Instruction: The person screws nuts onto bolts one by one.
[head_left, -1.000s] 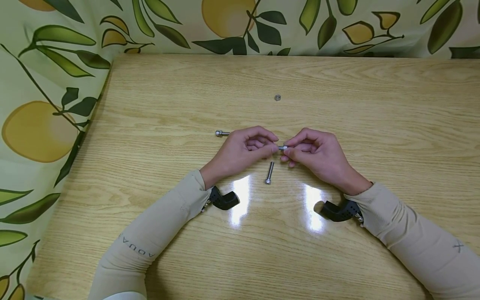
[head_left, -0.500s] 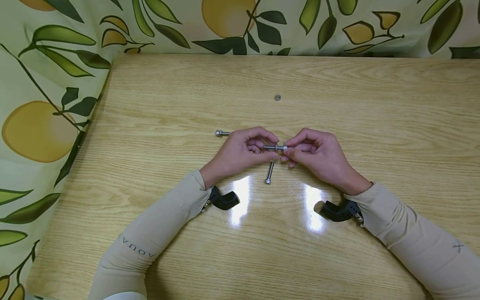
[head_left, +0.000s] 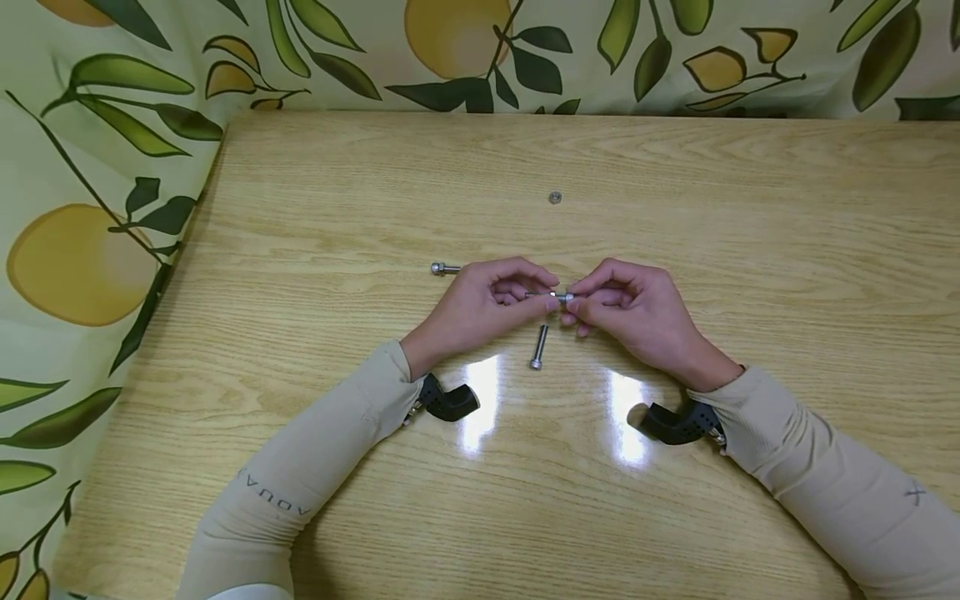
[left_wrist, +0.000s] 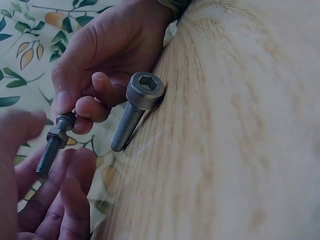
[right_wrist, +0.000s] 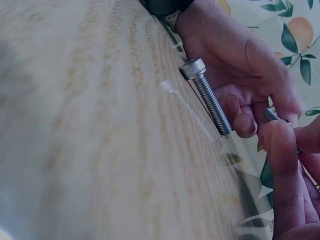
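In the head view my right hand (head_left: 637, 312) pinches a steel socket-head bolt at its head, with the shank pointing left. A hex nut (left_wrist: 57, 137) sits partway along the bolt's thread (left_wrist: 45, 161). My left hand (head_left: 498, 292) is around the threaded end, its thumb and fingers spread to either side. In the left wrist view its blurred thumb (left_wrist: 22, 127) stands apart from the nut, with the fingers below. A second bolt (head_left: 538, 347) lies bare on the table under the hands. Another bolt with a nut on it (head_left: 442, 268) is partly hidden behind my left hand.
A loose nut (head_left: 555, 197) lies farther back on the wooden table (head_left: 360, 192). Black wrist mounts (head_left: 450, 402) hang below both cuffs. A fruit-and-leaf patterned cloth (head_left: 315, 50) borders the table at the back and left.
My left thumb drops away from the bolt, baring the nut and thread, then rises again over part of the shank. My right hand keeps its pinch on the bolt head.
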